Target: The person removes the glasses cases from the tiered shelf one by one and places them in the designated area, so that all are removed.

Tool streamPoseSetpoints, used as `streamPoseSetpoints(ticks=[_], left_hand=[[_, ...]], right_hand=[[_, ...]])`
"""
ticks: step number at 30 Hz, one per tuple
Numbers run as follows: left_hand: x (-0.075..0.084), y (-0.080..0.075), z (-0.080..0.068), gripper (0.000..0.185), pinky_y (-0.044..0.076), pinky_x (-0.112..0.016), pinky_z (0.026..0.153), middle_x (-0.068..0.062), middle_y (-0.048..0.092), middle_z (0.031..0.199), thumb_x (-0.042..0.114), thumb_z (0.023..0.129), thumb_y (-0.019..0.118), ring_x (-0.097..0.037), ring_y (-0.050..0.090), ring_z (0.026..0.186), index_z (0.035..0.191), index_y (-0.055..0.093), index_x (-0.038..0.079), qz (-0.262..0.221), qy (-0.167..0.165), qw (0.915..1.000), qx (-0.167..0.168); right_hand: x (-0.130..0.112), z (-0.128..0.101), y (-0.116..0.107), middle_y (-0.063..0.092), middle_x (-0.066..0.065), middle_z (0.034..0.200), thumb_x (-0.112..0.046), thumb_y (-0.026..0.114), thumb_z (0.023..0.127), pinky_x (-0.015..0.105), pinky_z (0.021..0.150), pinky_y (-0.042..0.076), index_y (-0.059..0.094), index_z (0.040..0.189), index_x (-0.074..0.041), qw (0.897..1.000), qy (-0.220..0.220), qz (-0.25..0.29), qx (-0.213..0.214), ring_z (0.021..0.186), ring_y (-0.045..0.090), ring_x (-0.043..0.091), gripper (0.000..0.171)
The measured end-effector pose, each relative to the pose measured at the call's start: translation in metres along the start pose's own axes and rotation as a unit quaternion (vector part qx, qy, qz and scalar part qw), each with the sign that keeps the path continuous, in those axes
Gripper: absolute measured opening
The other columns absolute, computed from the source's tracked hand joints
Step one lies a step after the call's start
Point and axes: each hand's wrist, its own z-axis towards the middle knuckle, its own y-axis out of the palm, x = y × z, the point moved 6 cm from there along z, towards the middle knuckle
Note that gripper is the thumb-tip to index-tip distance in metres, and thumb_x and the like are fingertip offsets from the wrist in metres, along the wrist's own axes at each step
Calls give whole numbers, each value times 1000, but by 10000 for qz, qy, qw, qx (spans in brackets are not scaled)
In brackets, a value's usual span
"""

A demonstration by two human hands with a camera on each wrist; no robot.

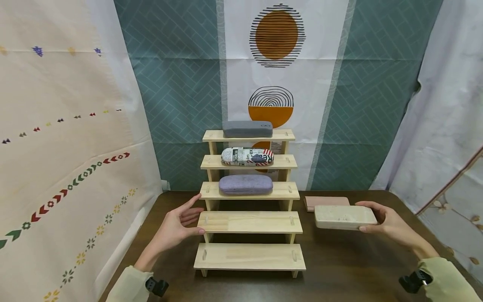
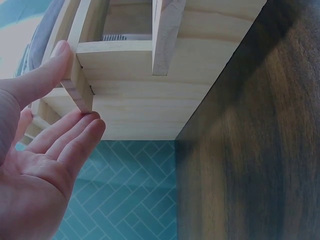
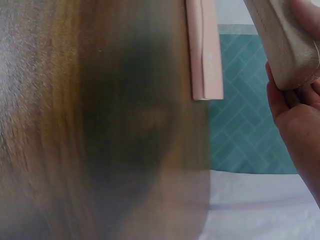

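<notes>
A tiered wooden stand occupies the middle of the table. On its left side, my left hand pinches the end of the second step from the bottom, thumb at the front edge and fingertips behind; the left wrist view shows this hand at the plank end. My right hand holds a cream glasses case above the table, right of the stand, its thumb and fingers around the right end. The right wrist view shows the case only partly. Behind it lies a pink glasses case.
On the upper steps sit a grey glasses case, a newspaper-print case and a purple case. The two lowest steps are bare wood. The dark wooden table is bordered by hanging cloths behind and at both sides.
</notes>
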Motion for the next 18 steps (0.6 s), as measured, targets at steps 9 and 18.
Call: streamPoseSetpoints(ticks=[9,18], left_hand=[[1,0,0,103,53,-55,102,-23,64,138,4,78,94,-41,62,129,164,41,20,26,-50,10000,19],[2,-1,0,102,55,-47,102,-23,65,138,4,77,94,-41,62,129,164,42,21,47,-61,10000,46]], right_hand=[[19,7,8,68,10,113,6,79,89,28,73,59,54,143,2,9992,63,346,-181,93,66,16,60],[37,16,14,63,16,118,1,83,86,29,75,58,47,146,10,9981,495,303,-188,95,64,16,71]])
